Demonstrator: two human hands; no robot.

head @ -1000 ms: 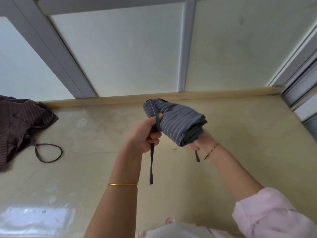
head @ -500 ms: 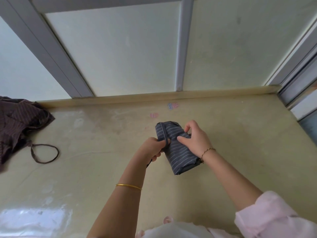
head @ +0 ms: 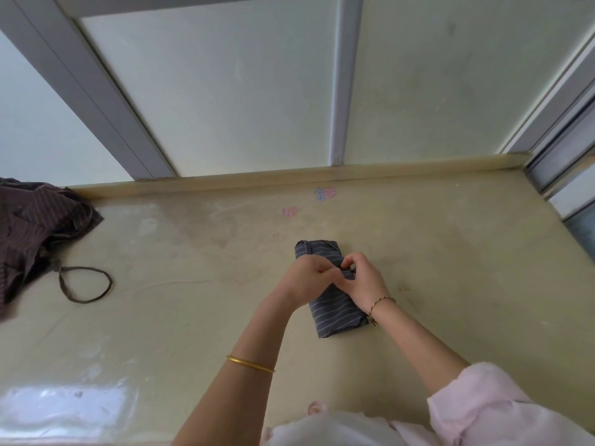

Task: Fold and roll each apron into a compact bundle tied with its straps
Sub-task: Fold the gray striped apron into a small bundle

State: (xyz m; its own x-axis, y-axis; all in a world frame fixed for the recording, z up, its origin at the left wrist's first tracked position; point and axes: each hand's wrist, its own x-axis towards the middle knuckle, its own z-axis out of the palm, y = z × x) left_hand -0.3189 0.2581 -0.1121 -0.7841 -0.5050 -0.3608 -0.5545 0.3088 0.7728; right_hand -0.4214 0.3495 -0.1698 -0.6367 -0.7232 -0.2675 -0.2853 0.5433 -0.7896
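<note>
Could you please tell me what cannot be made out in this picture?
Ends of the straps and any knot: head view, hidden in the grip of left hand and right hand on the grey apron roll.
Most of the brown apron: head view, past the left edge.
Pink table marks: too small.

- Pale yellow-beige surface (head: 167, 323), scuffed and smudged; a raised lip (head: 289, 179) runs along its far edge
- Frosted panels (head: 231, 91) behind, set in grey frames (head: 345, 75); soft daylight comes through them
- White glare patch (head: 64, 410) on the near left of the surface
</note>
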